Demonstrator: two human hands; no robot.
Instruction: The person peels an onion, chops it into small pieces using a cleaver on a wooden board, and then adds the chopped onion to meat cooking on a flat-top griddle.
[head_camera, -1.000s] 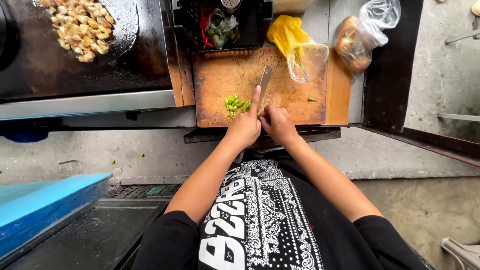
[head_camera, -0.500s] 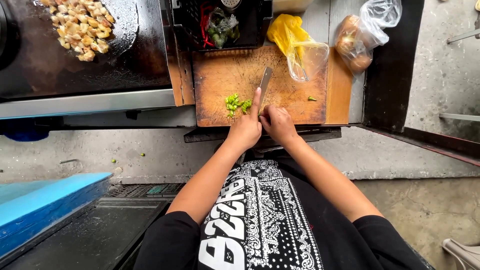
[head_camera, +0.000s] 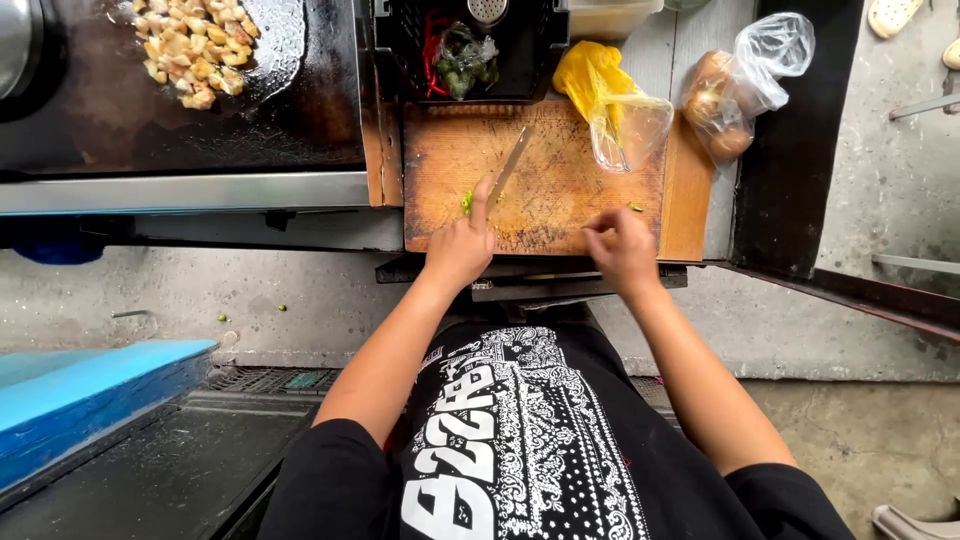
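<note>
Hands, two: left hand (head_camera: 462, 247) grips one knife (head_camera: 510, 166); right hand (head_camera: 620, 245) rests on one cutting board (head_camera: 560, 190).

Street food stall: griddle (head_camera: 180, 110), wooden cutting board (head_camera: 560, 190), concrete pavement (head_camera: 890, 190).

At the frame's centre, the left hand (head_camera: 462, 250) holds a knife (head_camera: 510, 165), forefinger along its blade, over green bits (head_camera: 467, 201) on the wooden cutting board (head_camera: 560, 190). The right hand (head_camera: 620, 245) rests with curled fingers on the board's lower right.

Grey concrete floor (head_camera: 880, 190), black griddle (head_camera: 200, 110), blue ledge (head_camera: 90, 385), daylight.
</note>
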